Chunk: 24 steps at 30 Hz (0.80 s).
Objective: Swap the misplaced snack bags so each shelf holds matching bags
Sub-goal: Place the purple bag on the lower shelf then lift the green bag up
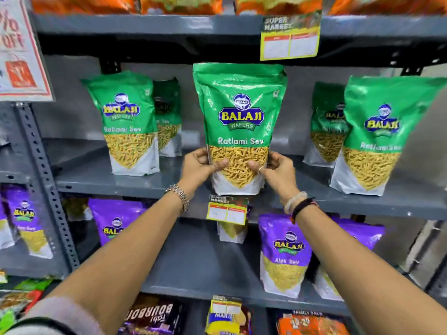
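A green Ratlami Sev bag (240, 112) stands upright at the front edge of the grey middle shelf (108, 182). My left hand (200, 165) grips its lower left side and my right hand (275, 169) grips its lower right side. Other green Ratlami Sev bags (125, 122) stand left and right (377, 134) on the same shelf, with more behind them. On the lower shelf (193, 267) stand purple Aloo Sev bags (285, 252), one at the left (113, 221), and another at the right behind. A bag behind the price tag is mostly hidden.
A yellow price tag (227, 209) hangs from the middle shelf's edge below the held bag. Another tag (290, 37) hangs from the upper shelf. Orange bags fill the top shelf (181, 4). A perforated upright post (46, 180) stands at the left. Biscuit packs (152, 315) lie below.
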Available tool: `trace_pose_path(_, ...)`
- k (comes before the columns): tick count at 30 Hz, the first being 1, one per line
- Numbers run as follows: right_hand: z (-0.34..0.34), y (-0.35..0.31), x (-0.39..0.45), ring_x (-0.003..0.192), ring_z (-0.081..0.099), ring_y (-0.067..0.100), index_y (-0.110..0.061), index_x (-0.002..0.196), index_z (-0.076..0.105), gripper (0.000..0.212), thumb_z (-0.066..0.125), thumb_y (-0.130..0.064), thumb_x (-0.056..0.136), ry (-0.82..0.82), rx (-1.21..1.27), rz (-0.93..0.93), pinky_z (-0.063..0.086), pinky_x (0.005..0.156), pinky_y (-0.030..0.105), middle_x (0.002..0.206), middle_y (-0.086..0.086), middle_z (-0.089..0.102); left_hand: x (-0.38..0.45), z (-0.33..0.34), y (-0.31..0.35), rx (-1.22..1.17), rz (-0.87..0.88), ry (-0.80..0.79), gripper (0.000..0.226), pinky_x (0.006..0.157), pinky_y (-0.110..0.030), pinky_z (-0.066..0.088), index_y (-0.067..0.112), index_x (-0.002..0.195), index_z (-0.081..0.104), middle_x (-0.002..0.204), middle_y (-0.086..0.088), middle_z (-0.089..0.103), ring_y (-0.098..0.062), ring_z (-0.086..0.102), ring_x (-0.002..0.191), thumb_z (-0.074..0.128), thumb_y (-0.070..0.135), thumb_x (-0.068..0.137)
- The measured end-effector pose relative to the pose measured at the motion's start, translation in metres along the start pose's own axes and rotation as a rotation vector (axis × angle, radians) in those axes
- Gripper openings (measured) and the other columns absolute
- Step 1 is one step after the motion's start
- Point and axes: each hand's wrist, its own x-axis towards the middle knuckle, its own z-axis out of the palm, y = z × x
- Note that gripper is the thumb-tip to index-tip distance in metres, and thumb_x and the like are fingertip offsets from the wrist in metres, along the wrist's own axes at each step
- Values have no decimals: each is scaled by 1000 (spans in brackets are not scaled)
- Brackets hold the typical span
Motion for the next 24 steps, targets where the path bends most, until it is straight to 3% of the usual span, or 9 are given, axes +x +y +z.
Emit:
trace_pose_path(4, -8, 12, 16, 89, 64, 13, -9, 105, 64, 41, 78, -16, 68, 30, -41, 34, 52, 87, 31, 104, 9, 70, 20, 12, -14, 65, -49, -28, 55, 88, -35, 55, 24, 86, 64, 97, -10, 74, -14, 70, 86, 87, 44, 41)
trace_pose_path(6, -9, 21, 22, 95, 65, 16, -9, 108, 63, 43, 78, -19, 68, 45, -23, 55, 52, 91, 33, 109, 11, 70, 27, 18, -18, 64, -64, -37, 49, 93, -40, 53, 22, 91, 63, 97, -9, 73, -17, 69, 90, 86, 36, 50)
trace_pose_path(9, -8, 32, 29, 101, 65, 17, -12, 110, 62, 50, 79, -26, 66, 71, 0, 64, 51, 96, 38, 111, 8, 70, 38, 24, -22, 69, -54, -45, 41, 96, -38, 51, 17, 100, 63, 105, -13, 72, -17, 68, 93, 81, 24, 63)
trace_pose_path(12, -8, 38, 33, 107, 62, 19, -12, 115, 58, 50, 77, -19, 69, 26, 28, 60, 49, 97, 36, 113, 7, 66, 42, 24, -23, 80, -50, -57, 49, 93, -35, 53, 10, 112, 60, 113, -16, 68, -18, 66, 97, 78, 22, 68)
trace_pose_path(16, -9, 49, 29, 101, 62, 20, -8, 115, 54, 50, 76, -9, 69, -49, -26, 74, 54, 86, 21, 115, 12, 64, 43, 21, -36, 123, -38, -104, 52, 70, -8, 52, -1, 120, 48, 111, -33, 62, -7, 60, 80, 71, 5, 74)
trace_pose_path(19, -7, 55, 27, 98, 64, 23, -7, 111, 56, 51, 79, -10, 66, -5, -41, 88, 52, 87, 31, 111, 13, 66, 41, 18, -49, 167, -69, -208, 48, 71, -5, 51, 1, 117, 51, 123, -23, 60, -4, 59, 84, 70, 1, 73)
trace_pose_path(24, -8, 56, 29, 93, 62, 18, -4, 116, 51, 58, 80, -12, 65, 1, -34, 112, 54, 73, 13, 108, 9, 64, 43, 16, -57, 134, -62, -223, 46, 75, -8, 51, 8, 114, 55, 119, -12, 62, -5, 61, 90, 74, 7, 71)
